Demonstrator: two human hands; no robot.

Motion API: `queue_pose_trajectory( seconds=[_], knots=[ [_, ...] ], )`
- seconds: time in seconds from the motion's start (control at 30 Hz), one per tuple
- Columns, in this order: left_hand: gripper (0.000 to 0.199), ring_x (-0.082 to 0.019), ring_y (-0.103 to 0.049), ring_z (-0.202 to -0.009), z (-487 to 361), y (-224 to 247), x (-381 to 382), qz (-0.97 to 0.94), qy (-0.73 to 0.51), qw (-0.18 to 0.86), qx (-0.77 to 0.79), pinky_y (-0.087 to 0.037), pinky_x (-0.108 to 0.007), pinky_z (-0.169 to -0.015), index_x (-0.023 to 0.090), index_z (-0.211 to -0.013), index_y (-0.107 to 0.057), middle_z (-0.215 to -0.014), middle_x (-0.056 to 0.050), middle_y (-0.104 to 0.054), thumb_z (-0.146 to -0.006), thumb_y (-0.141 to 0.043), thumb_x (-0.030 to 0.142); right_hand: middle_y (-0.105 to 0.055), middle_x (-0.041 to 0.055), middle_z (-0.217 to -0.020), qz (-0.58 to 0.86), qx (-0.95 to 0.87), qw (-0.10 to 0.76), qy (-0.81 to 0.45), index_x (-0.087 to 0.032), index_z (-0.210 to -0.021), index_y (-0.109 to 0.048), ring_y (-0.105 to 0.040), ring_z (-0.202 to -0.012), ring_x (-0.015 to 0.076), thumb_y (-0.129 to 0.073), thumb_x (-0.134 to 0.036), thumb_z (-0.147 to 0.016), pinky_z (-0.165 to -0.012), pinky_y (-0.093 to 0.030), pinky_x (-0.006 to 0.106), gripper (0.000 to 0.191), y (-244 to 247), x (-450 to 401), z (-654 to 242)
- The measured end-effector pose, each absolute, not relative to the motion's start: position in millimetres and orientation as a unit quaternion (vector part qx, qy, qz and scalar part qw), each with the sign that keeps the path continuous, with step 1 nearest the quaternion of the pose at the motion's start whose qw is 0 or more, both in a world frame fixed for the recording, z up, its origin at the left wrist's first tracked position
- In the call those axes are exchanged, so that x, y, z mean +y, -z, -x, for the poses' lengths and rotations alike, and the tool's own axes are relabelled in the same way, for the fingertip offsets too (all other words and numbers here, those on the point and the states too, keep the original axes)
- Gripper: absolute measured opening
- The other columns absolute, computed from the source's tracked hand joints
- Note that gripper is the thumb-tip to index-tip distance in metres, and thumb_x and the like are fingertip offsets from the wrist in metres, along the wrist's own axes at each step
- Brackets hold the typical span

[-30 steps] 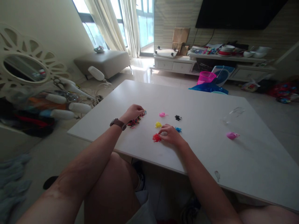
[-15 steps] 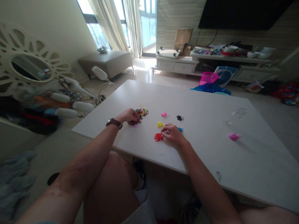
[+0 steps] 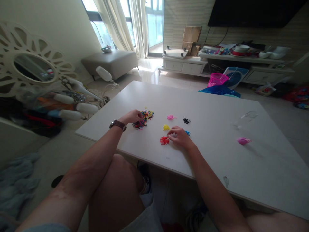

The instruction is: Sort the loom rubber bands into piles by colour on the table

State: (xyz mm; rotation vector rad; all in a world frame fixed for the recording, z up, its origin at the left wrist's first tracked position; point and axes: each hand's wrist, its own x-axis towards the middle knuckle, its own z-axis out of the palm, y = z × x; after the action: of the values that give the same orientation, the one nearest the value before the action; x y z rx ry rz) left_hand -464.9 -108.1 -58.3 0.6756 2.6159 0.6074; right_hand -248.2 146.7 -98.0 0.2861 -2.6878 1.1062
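Observation:
My left hand (image 3: 135,116), with a watch on its wrist, is at the left edge of a mixed pile of small coloured bands (image 3: 147,116). Its fingers are pinched together, and what is between them is too small to make out. My right hand (image 3: 177,135) rests on the table with its fingers bent and apart, just right of a red pile (image 3: 164,140). Around it lie a yellow pile (image 3: 166,127), a pink pile (image 3: 171,117), a black pile (image 3: 186,120) and a blue pile (image 3: 187,132), partly hidden by that hand.
On the white table (image 3: 212,161), a pink bundle (image 3: 243,140), a clear container (image 3: 246,119) and a small clear bag (image 3: 226,181) lie to the right. White lamp shades (image 3: 87,109) stand beyond the left edge. A pink basket (image 3: 217,79) is behind the table.
My left hand has shifted slightly up over the mixed pile. My right hand stays beside the red pile. The whole view has moved a little.

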Motion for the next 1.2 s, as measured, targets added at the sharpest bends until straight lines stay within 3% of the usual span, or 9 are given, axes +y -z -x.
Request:
queue_pose_trajectory(
  seconds=[0.3,0.6,0.77,1.07,1.2],
  knots=[
    [0.021,-0.014,-0.054,-0.059,468,57,-105,-0.291,-0.255,0.144,0.911,-0.038,-0.025,-0.054,0.016,-0.073,-0.071,-0.065,-0.002,-0.065,-0.066,-0.066,0.035,-0.065,0.0036,-0.082,-0.098,-0.915,0.116,-0.375,-0.02,-0.078,-0.073,-0.06,-0.081,0.017,-0.065,-0.018,-0.083,-0.078,-0.044,0.03,0.01,102,148,249],
    [0.033,-0.016,-0.058,-0.064,466,55,-103,-0.291,-0.247,0.142,0.913,-0.042,-0.025,-0.059,0.015,-0.091,-0.079,-0.074,-0.004,-0.071,-0.069,-0.065,0.034,-0.066,0.0036,-0.082,-0.092,-0.915,0.113,-0.375,-0.02,-0.078,-0.073,-0.06,-0.081,0.0167,-0.065,-0.018,-0.083,-0.077,-0.044,0.029,0.01,101,148,249],
    [0.027,-0.015,-0.058,-0.064,464,54,-102,-0.28,-0.23,0.127,0.923,-0.043,-0.025,-0.06,0.015,-0.084,-0.081,-0.073,-0.004,-0.072,-0.071,-0.064,0.033,-0.065,0.0035,-0.082,-0.098,-0.915,0.116,-0.374,-0.02,-0.077,-0.073,-0.06,-0.081,0.0168,-0.065,-0.018,-0.083,-0.078,-0.044,0.03,0.011,101,148,249],
    [0.027,-0.016,-0.061,-0.067,458,61,-93,-0.274,-0.195,0.114,0.935,-0.045,-0.023,-0.061,0.016,-0.088,-0.081,-0.08,-0.005,-0.074,-0.067,-0.067,0.024,-0.065,0.0035,-0.082,-0.092,-0.916,0.113,-0.374,-0.02,-0.077,-0.073,-0.059,-0.081,0.0164,-0.065,-0.018,-0.084,-0.076,-0.043,0.029,0.01,101,149,249],
    [0.024,-0.016,-0.059,-0.065,460,65,-91,-0.283,-0.163,0.121,0.937,-0.045,-0.023,-0.063,0.016,-0.086,-0.081,-0.075,-0.005,-0.073,-0.069,-0.065,0.022,-0.065,0.0036,-0.082,-0.091,-0.917,0.11,-0.373,-0.02,-0.078,-0.073,-0.059,-0.081,0.0162,-0.064,-0.018,-0.084,-0.076,-0.043,0.028,0.011,101,149,249]
  ],
)
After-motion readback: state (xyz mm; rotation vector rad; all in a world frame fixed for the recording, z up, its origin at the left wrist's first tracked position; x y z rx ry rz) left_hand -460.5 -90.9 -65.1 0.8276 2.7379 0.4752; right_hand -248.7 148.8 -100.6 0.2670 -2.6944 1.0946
